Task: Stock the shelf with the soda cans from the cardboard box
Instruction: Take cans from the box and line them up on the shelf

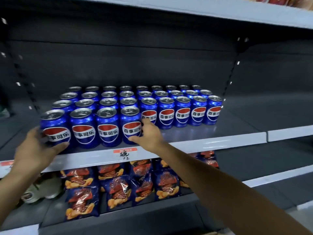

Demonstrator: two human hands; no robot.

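Blue soda cans (183, 114) standing upright in rows on the grey shelf (220, 143), four more forming a nearer row at the left. Left hand (36, 150) cupping the leftmost front can (55, 129), fingers curled round its side. Right hand (149, 134) gripping the fourth front can (131, 124), thumb low, fingers behind. Snack bags (118, 185) on the shelf below.

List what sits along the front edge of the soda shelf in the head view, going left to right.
Left hand gripping the leftmost can → second can → third can → fourth can held by the right hand → bare shelf.
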